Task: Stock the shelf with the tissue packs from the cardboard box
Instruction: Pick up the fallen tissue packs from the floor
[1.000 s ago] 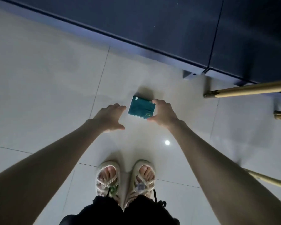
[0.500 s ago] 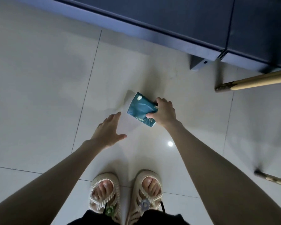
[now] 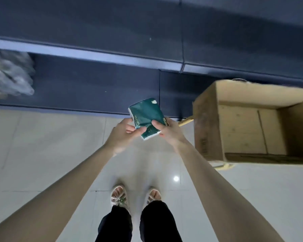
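A dark green tissue pack [image 3: 146, 114] with white ends is held up in front of me, above the floor, tilted. My right hand [image 3: 168, 131] grips its right lower edge with thumb on top. My left hand [image 3: 124, 135] pinches its left lower edge. An open cardboard box [image 3: 208, 119] stands to the right at about hand height; its inside looks bare as far as I can see. The dark blue shelf [image 3: 94, 56] runs across the top of the view, with a lighter front edge.
Pale tiled floor lies below, with my sandalled feet [image 3: 119, 194] near the bottom centre. Blurred grey-white packaged goods [image 3: 10, 74] sit on the lower shelf at far left. A wooden stick end [image 3: 185, 122] pokes out left of the box.
The pack has been lifted off the floor by my right hand; my left hand has joined and now grips it too. The view has risen, bringing the shelf and the box into sight.
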Tool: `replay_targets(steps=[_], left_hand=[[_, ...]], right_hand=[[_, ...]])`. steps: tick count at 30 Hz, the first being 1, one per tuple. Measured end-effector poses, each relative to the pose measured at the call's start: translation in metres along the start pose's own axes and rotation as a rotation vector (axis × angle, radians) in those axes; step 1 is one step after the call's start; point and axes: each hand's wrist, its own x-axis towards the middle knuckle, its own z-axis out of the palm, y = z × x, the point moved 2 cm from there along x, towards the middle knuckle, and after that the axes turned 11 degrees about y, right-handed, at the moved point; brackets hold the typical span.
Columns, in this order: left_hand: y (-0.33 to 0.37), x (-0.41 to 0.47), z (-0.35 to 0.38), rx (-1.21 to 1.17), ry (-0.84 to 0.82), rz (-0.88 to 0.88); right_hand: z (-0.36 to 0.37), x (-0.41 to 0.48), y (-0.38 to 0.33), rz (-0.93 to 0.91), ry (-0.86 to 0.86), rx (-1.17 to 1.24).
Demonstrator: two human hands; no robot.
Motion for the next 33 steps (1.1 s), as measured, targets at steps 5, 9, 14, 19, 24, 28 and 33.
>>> replay_targets(steps=[5,9,14,19,24,28,33], left_hand=[[0.176,-0.09,-0.007,-0.072,-0.012,0.177],[0.278,-0.148,0.019,-0.048,-0.078,0.338],[0.379,-0.204,0.085,0.12,0.029,0.565],[0.465,-0.253,0.179,0.218,0.083,0.776],[0.533,-0.286,0.272,0.34,0.024,0.914],[0.586,-0.291,0.346,0.408,-0.005,1.004],[0.647,-0.272,0.436,0.394,-0.099,1.077]], right_hand=[[-0.118,-0.102,-0.109,-0.049,0.081,0.187],[-0.221,-0.152,-0.152,-0.105,0.111,0.195],[-0.365,-0.19,-0.158,-0.282,0.162,0.009],[-0.518,-0.206,-0.156,-0.578,0.474,-0.245],[-0.638,-0.218,-0.172,-0.838,0.587,-0.594],[-0.712,-0.206,-0.18,-0.812,0.583,-0.898],[-0.8,-0.174,-0.172,-0.745,0.635,-0.988]])
